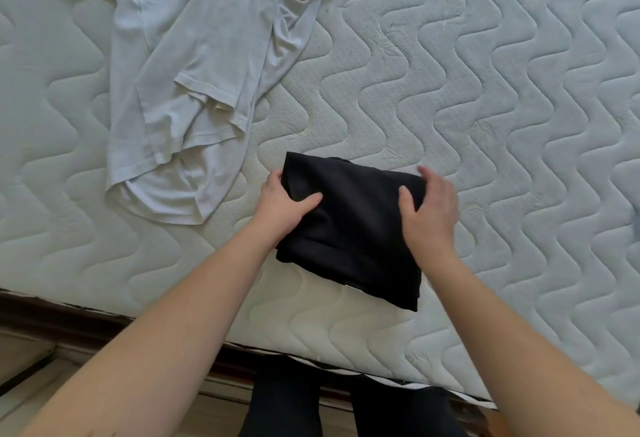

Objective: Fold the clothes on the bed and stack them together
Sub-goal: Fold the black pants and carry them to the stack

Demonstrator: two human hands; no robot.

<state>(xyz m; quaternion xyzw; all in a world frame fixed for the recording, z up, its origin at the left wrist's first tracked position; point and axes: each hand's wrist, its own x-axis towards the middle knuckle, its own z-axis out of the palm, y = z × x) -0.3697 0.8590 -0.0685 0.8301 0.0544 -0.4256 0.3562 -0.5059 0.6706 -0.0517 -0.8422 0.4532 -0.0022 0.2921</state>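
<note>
- Black folded garment [353,225]: you have it between both hands near the mattress's near edge, roughly midway along the visible edge. It is a soft, matte dark cloth folded into a rough rectangle, tilted so its near right corner points toward the edge; a few layered hems show along its near side.
- Your left hand [282,208] grips the garment's left side, thumb lying on top of the cloth and fingers curled round the far left corner.
- Your right hand [431,211] holds the right side, thumb pressed on the top face, fingers wrapped over the far right edge; the fingertips are a little blurred.
- White T-shirt [194,97]: it lies unfolded and rumpled toward the far left of the mattress, thin jersey with stitched hems, its lower hem bunched in loose curves just left of the black garment but not touching it. Black block lettering runs across the part at the far edge of view; you cannot read it whole.
- Quilted mattress [502,107]: pale, padded, stitched in wavy channels. Bare quilting stretches to the right of your hands and beyond the black garment, and a narrower strip runs between the garment and the near edge.
- Dark bed frame [52,312] shows below the mattress's near edge at the left, with your dark-clad legs [287,402] standing against the bed.
</note>
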